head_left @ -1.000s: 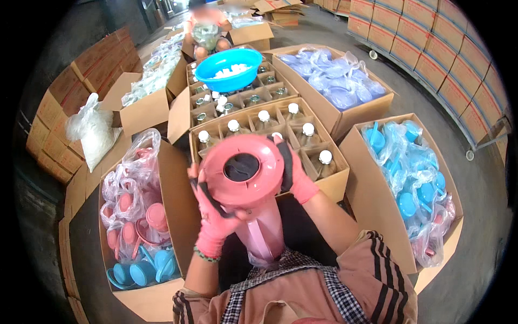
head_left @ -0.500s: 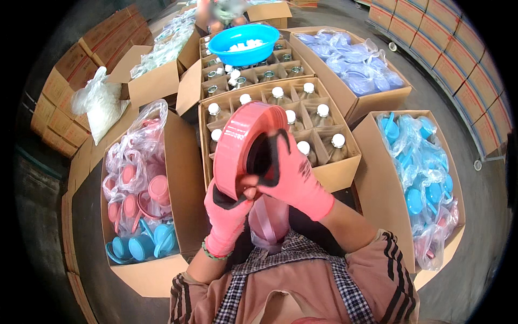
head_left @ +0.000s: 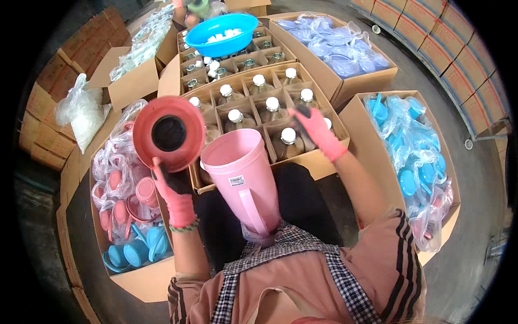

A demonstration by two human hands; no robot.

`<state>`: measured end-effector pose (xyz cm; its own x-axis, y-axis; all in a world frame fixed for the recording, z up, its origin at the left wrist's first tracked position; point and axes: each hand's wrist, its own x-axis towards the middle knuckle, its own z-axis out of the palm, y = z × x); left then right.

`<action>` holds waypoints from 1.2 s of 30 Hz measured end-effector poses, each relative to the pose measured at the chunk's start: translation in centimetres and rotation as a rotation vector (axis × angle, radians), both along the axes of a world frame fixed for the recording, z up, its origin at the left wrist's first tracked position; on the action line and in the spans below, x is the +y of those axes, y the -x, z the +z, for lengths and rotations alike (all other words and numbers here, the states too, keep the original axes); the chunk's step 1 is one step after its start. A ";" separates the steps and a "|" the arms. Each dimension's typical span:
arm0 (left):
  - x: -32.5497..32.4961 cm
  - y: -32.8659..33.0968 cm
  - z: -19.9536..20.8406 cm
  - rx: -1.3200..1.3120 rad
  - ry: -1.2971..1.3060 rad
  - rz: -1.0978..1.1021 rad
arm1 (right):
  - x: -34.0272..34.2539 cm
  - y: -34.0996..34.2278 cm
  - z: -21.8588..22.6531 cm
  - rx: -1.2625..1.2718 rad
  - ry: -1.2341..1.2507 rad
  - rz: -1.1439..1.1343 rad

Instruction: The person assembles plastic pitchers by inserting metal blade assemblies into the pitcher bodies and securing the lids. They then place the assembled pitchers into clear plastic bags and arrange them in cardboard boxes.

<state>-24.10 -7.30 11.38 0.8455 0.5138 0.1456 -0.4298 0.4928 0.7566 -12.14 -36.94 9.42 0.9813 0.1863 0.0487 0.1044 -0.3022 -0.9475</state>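
My left hand (head_left: 176,201), in a pink glove, grips a roll of pink tape (head_left: 147,132) with a dark hollow core, raised over the left carton. A pale pink plastic pitcher (head_left: 229,181) stands upright between my knees, its wide mouth open upward, handle toward me and a small white label below the rim. Over the right part of the bottle carton (head_left: 318,171) is my right hand (head_left: 322,135), in a matching glove with dark fingertips. It is smeared by motion, beside white-capped clear bottles (head_left: 287,144); its fingers do not show clearly.
A blue basin (head_left: 197,40) of white caps rests on a farther bottle carton. Bagged pink and blue pitchers fill the left carton (head_left: 143,286), blue ones the right carton (head_left: 350,116), purple ones the far-right carton (head_left: 345,89). A white bag (head_left: 89,116) stands left; stacked boxes (head_left: 431,40) line the right.
My hands have drawn apart: the left carried the tape roll leftward, while the right let go of it and moved right over the bottles. The pink pitcher now shows fully.
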 end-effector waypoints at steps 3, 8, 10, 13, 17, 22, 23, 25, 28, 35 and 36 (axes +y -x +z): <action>2.9 -2.4 -7.7 -0.082 0.197 -0.034 | -6.8 -5.2 -8.8 -0.157 0.897 -0.328; 3.8 -1.7 -12.4 -0.086 0.526 -0.028 | -7.4 -6.9 -10.8 0.051 1.225 0.007; 3.9 -2.0 -12.2 -0.114 0.551 -0.039 | -7.7 -8.3 -10.9 0.113 1.262 0.076; 4.0 -2.2 -12.8 -0.074 0.505 -0.089 | -7.5 -8.7 -10.8 0.147 1.303 0.043; 4.6 -2.2 -13.2 -0.032 0.563 -0.114 | -8.3 -8.8 -12.2 0.113 1.160 0.001; 4.3 -2.9 -14.4 0.021 0.621 -0.033 | -7.0 -7.8 -6.9 0.150 1.233 -0.036; 3.4 -3.0 -14.6 0.031 0.634 -0.069 | -10.2 -8.8 -8.1 -0.009 1.215 -0.098; 4.4 -2.4 -15.1 0.050 0.579 -0.030 | -8.4 -8.7 0.0 -0.009 1.188 -0.023; 4.5 -2.0 -14.0 0.066 0.685 -0.070 | -8.2 -6.8 11.0 -0.247 1.109 -0.094; 4.9 -3.7 -11.2 -0.561 0.544 -0.721 | -9.1 -0.4 22.5 -0.262 0.302 -0.234; 3.4 -4.3 -9.5 -0.577 0.491 -0.761 | -9.8 0.5 21.5 -0.217 0.197 -0.259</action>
